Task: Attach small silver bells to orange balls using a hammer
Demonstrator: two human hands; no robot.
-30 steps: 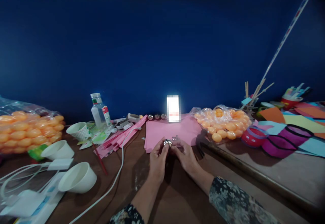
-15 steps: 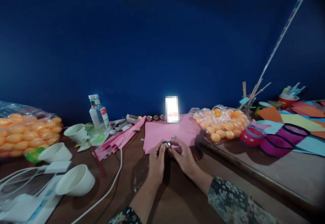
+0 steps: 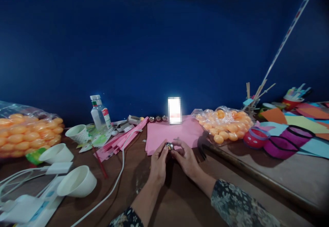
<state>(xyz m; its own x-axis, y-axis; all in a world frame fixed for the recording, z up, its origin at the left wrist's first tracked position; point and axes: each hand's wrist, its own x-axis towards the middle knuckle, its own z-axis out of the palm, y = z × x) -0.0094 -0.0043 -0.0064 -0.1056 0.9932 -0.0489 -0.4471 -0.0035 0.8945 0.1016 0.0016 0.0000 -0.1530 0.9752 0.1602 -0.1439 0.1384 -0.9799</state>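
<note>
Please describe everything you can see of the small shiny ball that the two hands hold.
The small shiny ball looks round and metallic, silver with bright glints; finer detail is too small to tell. It is held between the fingertips of the left hand and the right hand, which both touch it. It sits just above the near edge of the pink paper sheet, on the brown table. Three similar balls lie farther back by the blue wall.

On the table (image 3: 180,199), both hands meet at the near edge of the paper sheet (image 3: 174,132), the left hand (image 3: 158,163) and right hand (image 3: 186,158) pinching a small metal ball (image 3: 169,146) between them. Behind the sheet stands a phone (image 3: 174,110); bags of balls (image 3: 223,124) lie right, cups (image 3: 74,182) and a bottle (image 3: 97,112) left
</note>
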